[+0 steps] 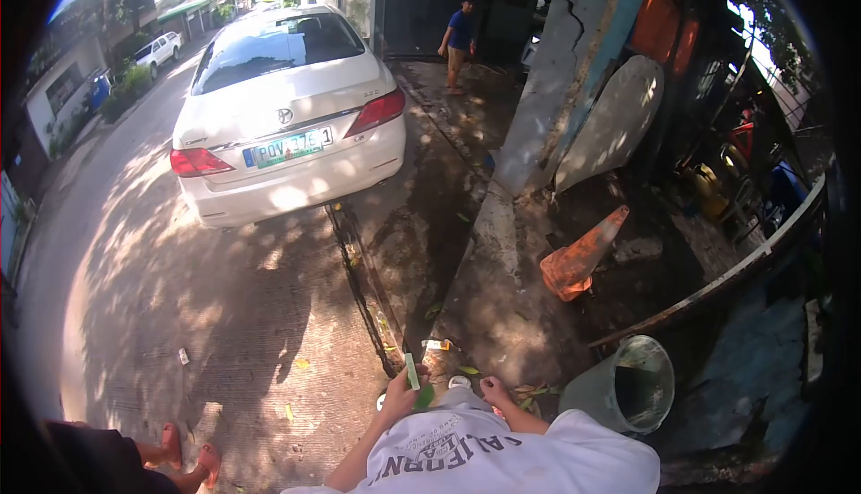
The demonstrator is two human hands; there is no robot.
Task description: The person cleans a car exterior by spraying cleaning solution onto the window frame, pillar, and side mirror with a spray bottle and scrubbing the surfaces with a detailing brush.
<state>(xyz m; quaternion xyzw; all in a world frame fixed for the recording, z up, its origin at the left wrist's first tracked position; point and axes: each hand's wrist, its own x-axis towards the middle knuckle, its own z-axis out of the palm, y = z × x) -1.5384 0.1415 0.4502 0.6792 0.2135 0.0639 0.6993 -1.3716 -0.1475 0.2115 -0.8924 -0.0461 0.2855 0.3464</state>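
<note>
My left hand [401, 397] is closed around a narrow, flat, pale green strip [412, 372] that points upward, away from my body. A darker green leaf-like thing [425, 395] shows just beside this hand; I cannot tell whether it is held. To the right, my right hand [492, 392] hangs in front of my white shirt [502, 454] with its fingers curled in. Whatever those fingers hold, if anything, is hidden. Between the hands the tip of a shoe [460, 383] shows on the ground.
A white car [287, 117] is parked ahead. An orange traffic cone [585, 256] leans at right, near a grey bucket [644, 384]. A gutter [363, 283] runs along the pavement. One person [460, 34] stands by the garage; another person's feet [208, 465] show lower left.
</note>
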